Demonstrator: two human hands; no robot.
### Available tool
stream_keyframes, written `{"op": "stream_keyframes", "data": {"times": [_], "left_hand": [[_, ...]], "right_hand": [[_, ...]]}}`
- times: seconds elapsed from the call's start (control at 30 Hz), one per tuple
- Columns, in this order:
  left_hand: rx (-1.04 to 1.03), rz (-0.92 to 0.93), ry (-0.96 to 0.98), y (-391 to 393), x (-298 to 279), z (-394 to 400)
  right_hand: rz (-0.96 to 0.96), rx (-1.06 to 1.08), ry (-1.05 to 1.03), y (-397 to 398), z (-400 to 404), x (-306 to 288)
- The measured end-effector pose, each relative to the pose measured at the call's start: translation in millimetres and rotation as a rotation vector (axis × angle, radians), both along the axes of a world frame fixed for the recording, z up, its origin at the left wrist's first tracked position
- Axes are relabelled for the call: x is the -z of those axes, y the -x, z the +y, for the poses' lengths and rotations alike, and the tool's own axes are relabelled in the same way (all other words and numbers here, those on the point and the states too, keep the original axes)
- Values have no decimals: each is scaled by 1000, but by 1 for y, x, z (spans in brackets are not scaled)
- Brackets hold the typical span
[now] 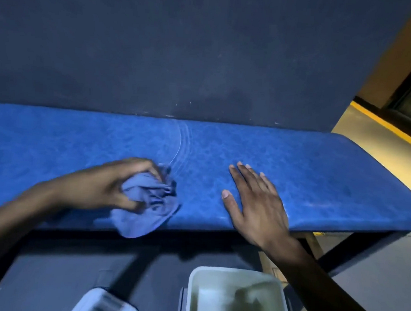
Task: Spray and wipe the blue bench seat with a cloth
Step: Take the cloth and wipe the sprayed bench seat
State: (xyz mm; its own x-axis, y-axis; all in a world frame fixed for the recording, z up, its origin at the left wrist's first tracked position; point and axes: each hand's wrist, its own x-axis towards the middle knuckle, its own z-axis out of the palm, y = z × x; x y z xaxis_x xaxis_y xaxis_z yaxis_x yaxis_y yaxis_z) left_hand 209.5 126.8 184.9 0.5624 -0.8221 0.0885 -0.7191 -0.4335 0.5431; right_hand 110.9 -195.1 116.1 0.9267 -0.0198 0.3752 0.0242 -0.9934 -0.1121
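Observation:
The blue bench seat [307, 166] runs across the view against a dark blue backrest. My left hand [106, 185] grips a crumpled pale blue cloth [146, 209] that rests on the seat near its front edge, left of the middle. Thin curved streak marks show on the seat just beyond the cloth. My right hand [254, 201] lies flat on the seat with its fingers spread, palm down, holding nothing. No spray bottle is in view.
On the floor below the seat stands a white rectangular tub [236, 299], with a second pale container [104, 305] to its left at the bottom edge. The bench's dark frame leg [345, 250] is at the right. A yellow floor stripe [384, 125] runs at the far right.

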Motion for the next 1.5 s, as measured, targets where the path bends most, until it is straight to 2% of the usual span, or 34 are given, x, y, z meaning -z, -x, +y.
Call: {"op": "stream_keyframes", "data": {"times": [0.07,0.13,0.23,0.37,0.43,0.6,0.67,0.73,0.8,0.97,1.03,1.1,1.2,1.37,1.5], "left_hand": [[-62,65,3,-16,-8,21],[-195,-42,3,-56,-7,12],[-466,-186,-31,-130,8,-40],[-683,-202,-41,-180,26,-124],[-626,-235,-69,-171,25,-133],[-187,-154,27,-84,15,-90],[4,-35,15,-50,5,-66],[80,166,-24,-37,-10,-45],[53,239,-6,-47,-18,-38],[-398,-159,56,-125,11,-82],[-534,-199,42,-148,21,-111],[-580,-208,-1,-155,21,-130],[-445,-180,-2,-127,14,-126],[-123,-58,41,-18,6,-73],[-70,-10,-58,2,-6,-25]], "right_hand": [[-5,4,0,1,1,-1],[-13,8,-5,2,2,-1],[-11,1,-6,1,1,-1],[-15,-4,4,1,0,1],[-27,-11,-1,0,-1,2],[-35,-11,2,0,1,0],[-23,-12,0,0,0,0],[-20,-9,2,1,0,0],[-22,-1,3,1,1,-1],[-17,1,5,1,1,-1],[-11,1,7,1,1,-1],[-10,-3,7,1,0,-1],[5,0,9,1,0,-1],[6,0,-1,3,2,-3],[29,3,2,3,2,-4]]}}
